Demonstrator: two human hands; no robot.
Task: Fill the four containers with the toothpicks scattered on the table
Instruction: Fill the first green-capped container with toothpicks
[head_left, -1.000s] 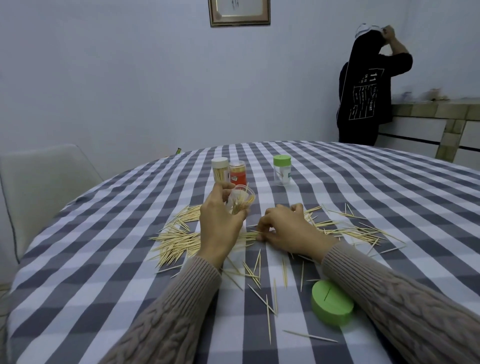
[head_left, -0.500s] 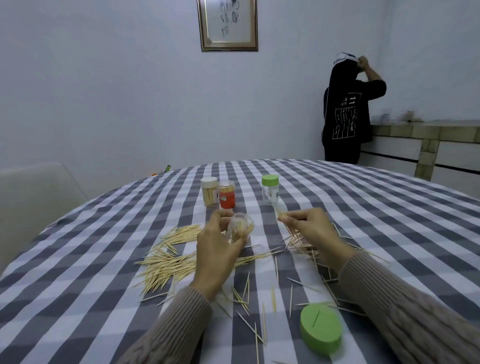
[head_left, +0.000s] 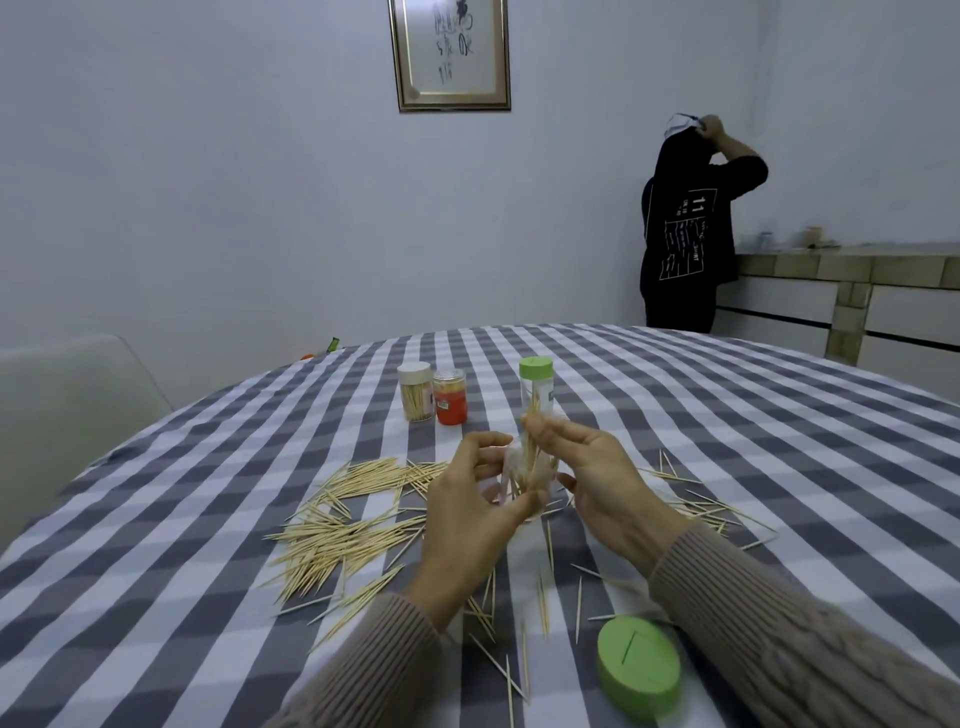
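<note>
At the centre of the frame the left hand (head_left: 467, 512) is curled around a clear container (head_left: 519, 467), gripping it just above the worktop (head_left: 156, 597), which wears a grey and white checked cloth. The right hand (head_left: 605, 486) meets it from the right, thumb and fingers pinching a small bundle of toothpicks (head_left: 531, 436) that stands nearly upright with its lower ends inside the container's mouth. Loose toothpicks (head_left: 343, 530) lie in a thick heap at left of centre, beside the left hand, and a thinner scatter (head_left: 706, 512) spreads out to the right of the right hand; a few more lie singly between the wrists towards the lower edge. Behind the hands, above centre, three containers stand upright: a white-capped container (head_left: 415, 392) filled with toothpicks, touching or just beside an orange container (head_left: 450, 397), and, a little apart to the right, a clear one with a green cap (head_left: 536, 382). A loose green lid (head_left: 639, 667) rests on the cloth at lower right, near the right sleeve. At the far left is a pale chair (head_left: 67, 395), a framed picture (head_left: 451, 52) hangs at top centre, and a person in black (head_left: 685, 228) stands at upper right, turned to the wall
</note>
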